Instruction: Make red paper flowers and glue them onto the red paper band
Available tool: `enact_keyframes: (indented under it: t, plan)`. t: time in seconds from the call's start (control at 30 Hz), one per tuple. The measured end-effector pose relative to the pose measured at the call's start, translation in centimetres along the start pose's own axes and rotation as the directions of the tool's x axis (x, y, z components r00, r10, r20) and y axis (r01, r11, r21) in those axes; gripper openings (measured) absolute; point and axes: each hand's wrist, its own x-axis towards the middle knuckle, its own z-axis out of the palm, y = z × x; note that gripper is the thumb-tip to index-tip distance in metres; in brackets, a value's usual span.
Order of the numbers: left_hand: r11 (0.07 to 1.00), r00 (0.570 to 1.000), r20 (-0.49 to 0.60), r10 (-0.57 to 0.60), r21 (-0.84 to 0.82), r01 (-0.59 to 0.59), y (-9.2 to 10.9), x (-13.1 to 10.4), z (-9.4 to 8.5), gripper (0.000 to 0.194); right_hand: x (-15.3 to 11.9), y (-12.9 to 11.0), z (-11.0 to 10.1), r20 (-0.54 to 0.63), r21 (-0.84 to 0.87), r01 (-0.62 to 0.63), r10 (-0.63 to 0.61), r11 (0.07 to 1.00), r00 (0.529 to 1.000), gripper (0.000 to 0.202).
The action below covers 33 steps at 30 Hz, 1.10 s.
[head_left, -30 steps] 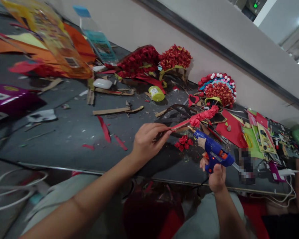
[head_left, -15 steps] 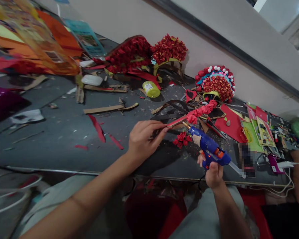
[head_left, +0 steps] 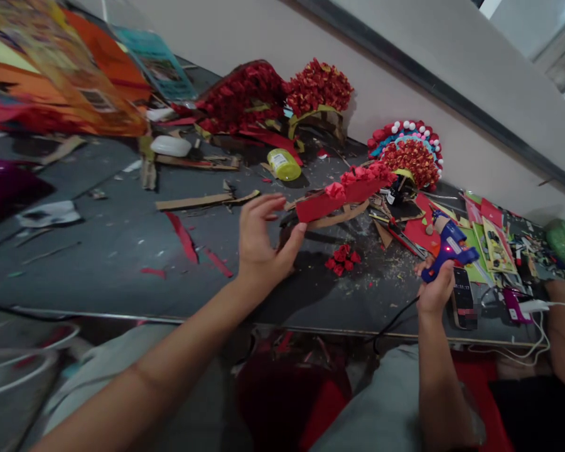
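My left hand (head_left: 268,242) has its fingers spread at the near end of a red strip (head_left: 324,203) edged with crumpled red paper flowers; the thumb tip is at the strip's lower edge. My right hand (head_left: 435,285) is wrapped round the handle of a blue glue gun (head_left: 447,248), off to the right of the strip. A small cluster of red paper flowers (head_left: 343,260) lies on the dark table (head_left: 207,295) below the strip. Behind the strip's far end stands a rounded piece (head_left: 412,157) with red flowers and white beads.
Two red flowered pieces (head_left: 319,88) stand by the wall, near a yellow jar (head_left: 284,164). Bottles (head_left: 157,66) and orange paper are at the back left. A phone (head_left: 463,298), cables and another person's arm (head_left: 564,333) are at the right. Cardboard scraps (head_left: 195,201) lie left.
The glue gun and my right hand have moved right, away from the strip. My left fingers have spread from their pinch, and the strip now shows its broad red face.
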Motion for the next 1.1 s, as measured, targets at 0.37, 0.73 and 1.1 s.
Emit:
enact_keyframes:
  t: [0.37,0.73,1.1]
  plan:
    - [0.814,0.827,-0.086,0.555,0.262,-0.519,1.7,4.2,0.7,0.036,1.4,1.9,-0.6,-0.087,-0.099,-0.092,0.083,0.991,0.993,0.045]
    - [0.894,0.919,-0.029,0.393,0.246,-0.375,2.5,5.4,0.8,0.02,1.3,1.4,-0.5,-0.081,-0.087,-0.063,0.056,0.994,0.995,0.043]
    - [0.951,0.967,0.023,0.253,0.178,-0.253,3.0,5.3,0.6,0.032,1.4,1.2,-0.4,-0.045,-0.13,-0.039,0.034,0.991,0.998,0.042]
